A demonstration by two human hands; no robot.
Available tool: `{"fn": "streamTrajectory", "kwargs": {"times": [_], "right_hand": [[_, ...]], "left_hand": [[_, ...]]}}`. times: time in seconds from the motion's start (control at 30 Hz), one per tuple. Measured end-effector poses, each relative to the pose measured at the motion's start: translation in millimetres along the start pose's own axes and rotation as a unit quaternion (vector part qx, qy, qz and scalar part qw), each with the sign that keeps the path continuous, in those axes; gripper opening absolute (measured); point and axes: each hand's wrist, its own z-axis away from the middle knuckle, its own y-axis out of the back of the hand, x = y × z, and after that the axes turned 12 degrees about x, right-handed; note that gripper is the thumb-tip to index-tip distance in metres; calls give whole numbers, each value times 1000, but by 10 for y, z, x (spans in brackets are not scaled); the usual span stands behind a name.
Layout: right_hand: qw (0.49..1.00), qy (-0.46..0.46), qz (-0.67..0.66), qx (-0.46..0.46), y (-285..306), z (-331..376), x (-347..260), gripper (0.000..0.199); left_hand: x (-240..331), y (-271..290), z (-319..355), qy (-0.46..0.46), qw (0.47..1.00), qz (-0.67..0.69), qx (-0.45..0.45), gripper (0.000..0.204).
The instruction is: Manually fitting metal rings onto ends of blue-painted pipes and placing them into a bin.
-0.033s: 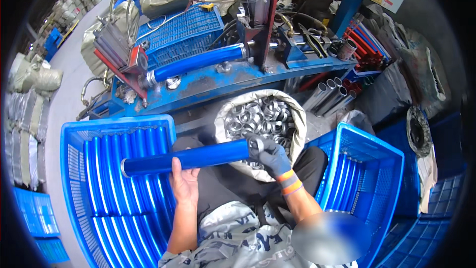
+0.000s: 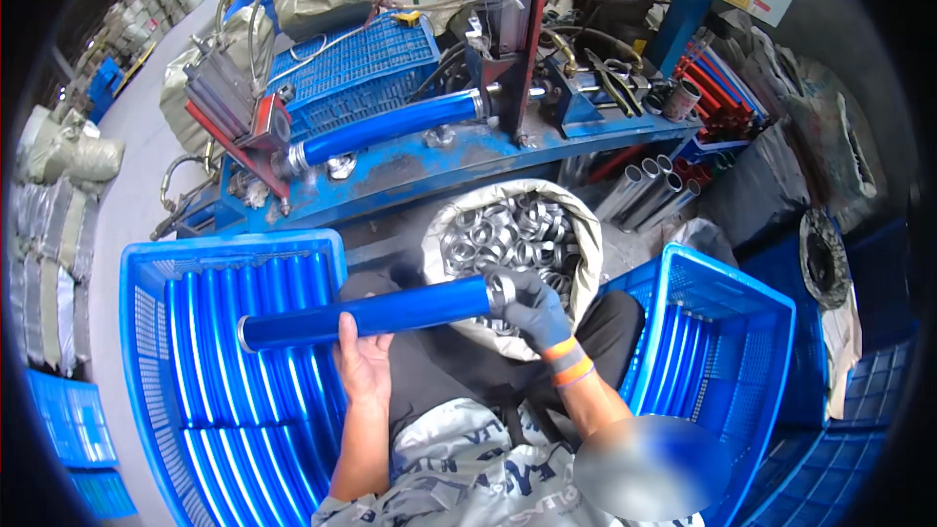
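A shiny blue tube [image 2: 410, 308] lies across my lap, with a silver rim at its left end. My bare left hand [image 2: 365, 363] holds it from below, thumb up against its near side. At the tube's right end, my right hand [image 2: 535, 308], in a grey glove, grips a silver metal ring [image 2: 501, 290]. The ring is against that end; how far it is fitted on I cannot tell. Just beyond that hand stands a pale sack [image 2: 589, 234] full of similar metal rings [image 2: 512, 234].
On my left, a blue crate [image 2: 142, 332] holds rows of blue tubes [image 2: 234, 385]. Another blue crate [image 2: 747, 298] with tubes stands at right. Ahead is a blue machine bench [image 2: 390, 171] with a blue tube [image 2: 390, 127] clamped between its ends. Bare metal pipes [image 2: 649, 185] lie beneath it.
My right hand and the ring have shifted very slightly downward at the tube's right end. The ring's face shows a little more fully. My left hand stays in place.
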Motion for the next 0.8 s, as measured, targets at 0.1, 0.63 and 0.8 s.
{"fn": "streamTrajectory", "kwargs": {"times": [0.1, 0.63, 0.8], "right_hand": [[997, 54, -41, -25, 34, -4, 150, 66], [976, 119, 117, -141, -390, -722, -275, 77], [950, 193, 229, -88, -993, -2286, -584, 63]], "left_hand": [[48, -16, 61, -17, 1000, -7, 4, 53], [352, 24, -299, -14, 999, 32, 3, 69], [571, -28, -475, 13, 998, 66, 1, 78]]}}
